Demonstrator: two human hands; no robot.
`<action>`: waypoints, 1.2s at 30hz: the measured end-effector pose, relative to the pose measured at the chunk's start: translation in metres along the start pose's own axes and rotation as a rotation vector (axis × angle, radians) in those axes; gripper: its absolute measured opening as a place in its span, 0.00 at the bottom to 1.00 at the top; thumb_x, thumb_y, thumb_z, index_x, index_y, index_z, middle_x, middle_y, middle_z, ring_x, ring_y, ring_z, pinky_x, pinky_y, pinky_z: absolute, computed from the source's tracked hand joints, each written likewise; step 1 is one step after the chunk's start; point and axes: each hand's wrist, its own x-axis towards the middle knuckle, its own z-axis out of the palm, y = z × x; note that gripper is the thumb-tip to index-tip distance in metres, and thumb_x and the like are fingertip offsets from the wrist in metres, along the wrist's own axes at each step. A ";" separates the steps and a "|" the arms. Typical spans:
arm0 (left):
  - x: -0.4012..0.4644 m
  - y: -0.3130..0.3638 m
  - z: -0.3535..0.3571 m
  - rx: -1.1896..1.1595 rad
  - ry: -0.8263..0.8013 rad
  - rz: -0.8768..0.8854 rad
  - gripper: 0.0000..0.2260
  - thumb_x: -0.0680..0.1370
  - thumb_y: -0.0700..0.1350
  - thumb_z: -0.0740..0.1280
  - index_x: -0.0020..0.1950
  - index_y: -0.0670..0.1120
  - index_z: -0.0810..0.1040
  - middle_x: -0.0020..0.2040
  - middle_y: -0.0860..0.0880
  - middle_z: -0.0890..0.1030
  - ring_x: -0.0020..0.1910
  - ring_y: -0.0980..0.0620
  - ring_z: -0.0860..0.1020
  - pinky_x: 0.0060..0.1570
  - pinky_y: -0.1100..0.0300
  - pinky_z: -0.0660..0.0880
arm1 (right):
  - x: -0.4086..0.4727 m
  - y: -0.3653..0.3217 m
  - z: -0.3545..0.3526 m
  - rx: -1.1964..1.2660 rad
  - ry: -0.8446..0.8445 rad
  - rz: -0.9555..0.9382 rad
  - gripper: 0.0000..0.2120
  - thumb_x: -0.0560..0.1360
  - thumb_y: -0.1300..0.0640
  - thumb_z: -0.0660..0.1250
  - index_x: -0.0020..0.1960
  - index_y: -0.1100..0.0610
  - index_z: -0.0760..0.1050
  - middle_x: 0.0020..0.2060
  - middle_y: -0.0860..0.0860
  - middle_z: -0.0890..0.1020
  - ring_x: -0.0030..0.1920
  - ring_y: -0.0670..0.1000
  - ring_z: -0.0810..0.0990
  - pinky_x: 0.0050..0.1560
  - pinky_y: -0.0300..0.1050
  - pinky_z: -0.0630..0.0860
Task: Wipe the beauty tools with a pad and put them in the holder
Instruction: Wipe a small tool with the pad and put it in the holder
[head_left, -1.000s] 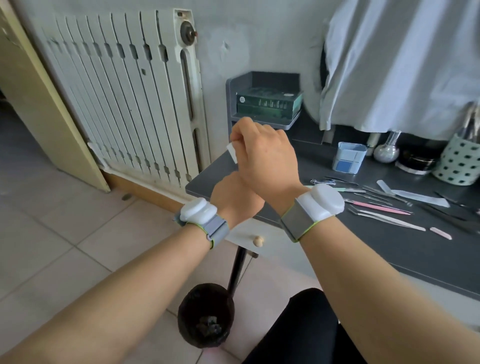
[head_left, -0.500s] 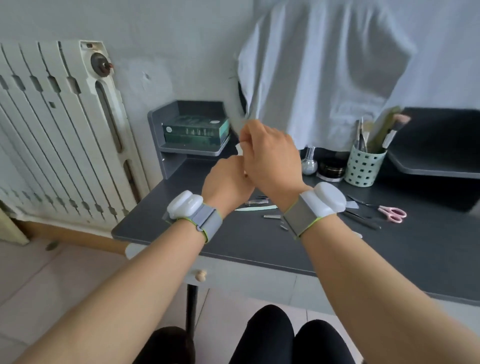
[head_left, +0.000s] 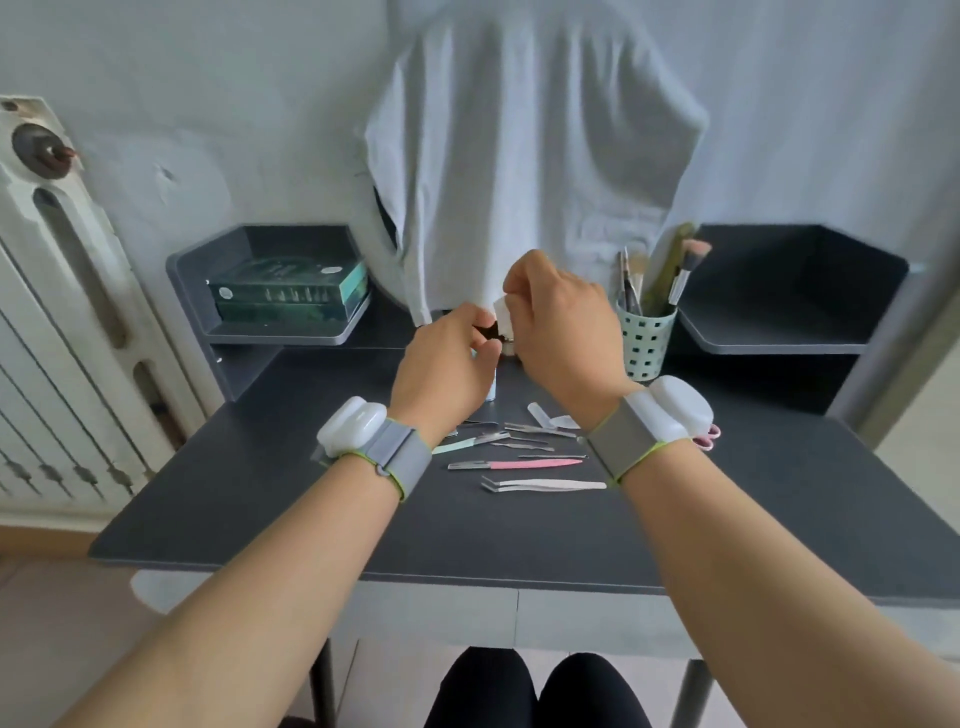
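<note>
My right hand (head_left: 563, 332) pinches a small white pad (head_left: 502, 312) above the dark desk (head_left: 260, 499). My left hand (head_left: 447, 364) holds a small dark tool (head_left: 489, 331) right beside the pad; most of it is hidden by my fingers. Several beauty tools lie on the desk below my wrists, among them a pink-handled razor (head_left: 519, 464), white tweezers (head_left: 545, 485) and a mint-handled tool (head_left: 460, 445). The perforated mint holder (head_left: 645, 340) stands behind my right hand with brushes and tools in it.
A grey shelf holds a green box (head_left: 288, 291) at the back left, and another shelf (head_left: 779, 312) stands at the back right. A grey cloth (head_left: 530, 156) hangs on the wall. A radiator (head_left: 47, 338) is at the left. Pink scissors (head_left: 709, 439) peek out behind my right wrist.
The view has swung right from the radiator and floor to face the desk. Both hands stayed together, with pad and tool, and now hover over the laid-out tools.
</note>
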 end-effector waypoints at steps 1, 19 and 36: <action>0.002 0.001 0.003 -0.040 0.006 0.020 0.11 0.79 0.45 0.63 0.59 0.49 0.78 0.40 0.57 0.81 0.46 0.48 0.78 0.50 0.54 0.76 | -0.001 0.006 -0.001 -0.001 -0.015 0.016 0.07 0.78 0.62 0.61 0.55 0.58 0.75 0.41 0.52 0.82 0.40 0.60 0.76 0.43 0.50 0.65; 0.011 0.025 0.032 -0.385 -0.012 -0.118 0.04 0.80 0.40 0.66 0.50 0.44 0.81 0.41 0.48 0.82 0.32 0.53 0.81 0.23 0.59 0.78 | -0.022 0.047 0.015 0.050 -0.105 0.167 0.05 0.80 0.59 0.60 0.54 0.56 0.73 0.40 0.53 0.83 0.41 0.62 0.79 0.40 0.50 0.69; 0.005 0.007 0.048 -0.295 -0.101 -0.095 0.04 0.81 0.44 0.65 0.50 0.47 0.79 0.39 0.50 0.82 0.35 0.48 0.83 0.33 0.49 0.82 | -0.042 0.059 0.019 0.057 -0.163 0.232 0.06 0.81 0.54 0.64 0.53 0.54 0.79 0.43 0.49 0.83 0.43 0.54 0.80 0.44 0.50 0.75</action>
